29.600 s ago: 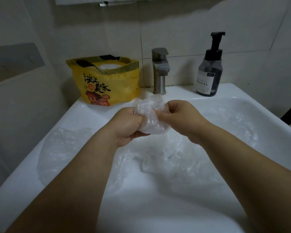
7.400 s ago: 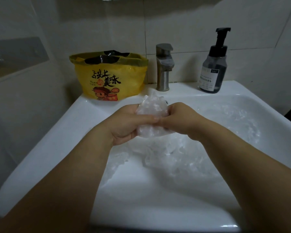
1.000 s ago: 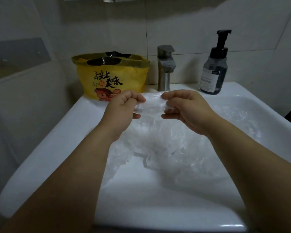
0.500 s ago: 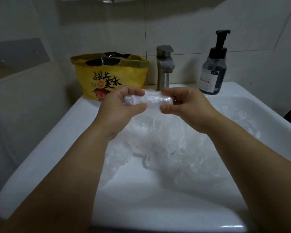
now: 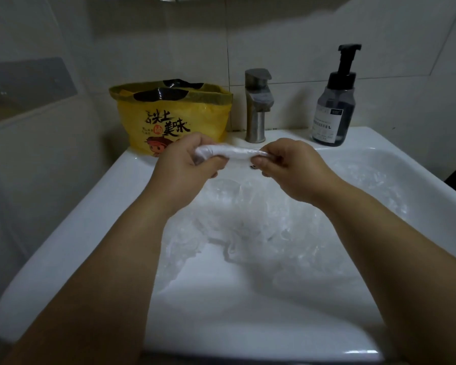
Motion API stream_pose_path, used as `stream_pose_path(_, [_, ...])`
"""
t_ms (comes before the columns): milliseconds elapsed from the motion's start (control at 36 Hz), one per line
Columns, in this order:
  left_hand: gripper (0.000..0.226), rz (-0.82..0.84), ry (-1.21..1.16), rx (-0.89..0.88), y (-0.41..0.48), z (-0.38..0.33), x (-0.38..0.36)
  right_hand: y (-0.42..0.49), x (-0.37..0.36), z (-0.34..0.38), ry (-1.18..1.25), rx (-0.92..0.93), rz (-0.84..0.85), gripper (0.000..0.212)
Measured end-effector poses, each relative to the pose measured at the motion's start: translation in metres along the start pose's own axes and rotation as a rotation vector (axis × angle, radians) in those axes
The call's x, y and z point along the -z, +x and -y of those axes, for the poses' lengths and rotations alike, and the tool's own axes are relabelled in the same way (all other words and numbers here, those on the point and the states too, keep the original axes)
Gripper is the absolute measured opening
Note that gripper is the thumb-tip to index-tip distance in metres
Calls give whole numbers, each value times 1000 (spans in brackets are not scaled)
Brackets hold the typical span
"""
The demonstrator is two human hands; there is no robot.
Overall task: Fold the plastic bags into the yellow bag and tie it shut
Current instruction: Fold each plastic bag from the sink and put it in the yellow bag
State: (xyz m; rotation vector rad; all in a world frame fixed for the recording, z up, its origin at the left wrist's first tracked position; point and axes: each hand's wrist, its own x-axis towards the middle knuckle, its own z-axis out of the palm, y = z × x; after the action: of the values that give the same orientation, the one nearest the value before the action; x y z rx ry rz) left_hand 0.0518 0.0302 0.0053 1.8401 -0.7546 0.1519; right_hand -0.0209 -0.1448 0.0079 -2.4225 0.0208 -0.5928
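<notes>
While both hands work at frame centre, left hand and right hand fingers pinch ends of rolled plastic bag. Film light, limp, slippery: grip ends firmly. Yellow bag open, upper left; loose bags in sink.

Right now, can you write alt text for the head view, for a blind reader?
The left hand and right hand pinch the ends of a rolled clear plastic bag above a sink. More clear bags lie in it; the open yellow bag stands behind, left of the tap.
</notes>
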Motion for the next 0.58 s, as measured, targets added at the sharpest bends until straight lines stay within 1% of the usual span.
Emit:
stream_pose_path(56, [9, 16, -198, 36, 0, -3, 2, 0, 2, 1, 131, -60, 34, 20])
stream_pose_path(83, [10, 17, -267, 47, 1, -3, 3, 0, 3, 1, 199, -84, 65, 16])
stream_pose_path(139, [8, 23, -392, 99, 1, -3, 3, 0, 4, 2, 290, -116, 141, 15])
stream_pose_path(194, [8, 29, -469, 157, 2, -2, 3, 0, 5, 2, 370, -164, 230, 18])
stream_pose_path(250, [8, 48, -489, 194, 3, 0, 3, -1, 5, 2, 411, -201, 291, 18])
stream_pose_path(306, [7, 64, -489, 224, 3, 0, 3, -2, 5, 3, 447, -213, 316, 18])
stream_pose_path(389, [8, 85, -527, 293, 3, 0, 2, -4, 6, 5, 528, -219, 340, 27])
stream_pose_path(444, [11, 63, -621, 330, 4, -2, 1, -5, 6, 7, 552, -221, 347, 28])
stream_pose_path(500, [4, 52, -760, 346, 4, -4, -2, -5, 4, 10, 594, -222, 307, 26])
stream_pose_path(528, [14, 72, -809, 345, 4, -4, -4, -4, 1, 12, 625, -220, 274, 26])
stream_pose_path(556, [33, 131, -827, 365, 3, -4, -6, -4, -3, 14, 652, -219, 232, 26])
stream_pose_path(583, [53, 211, -796, 384, 2, -3, -10, -4, -7, 16, 669, -217, 197, 27])
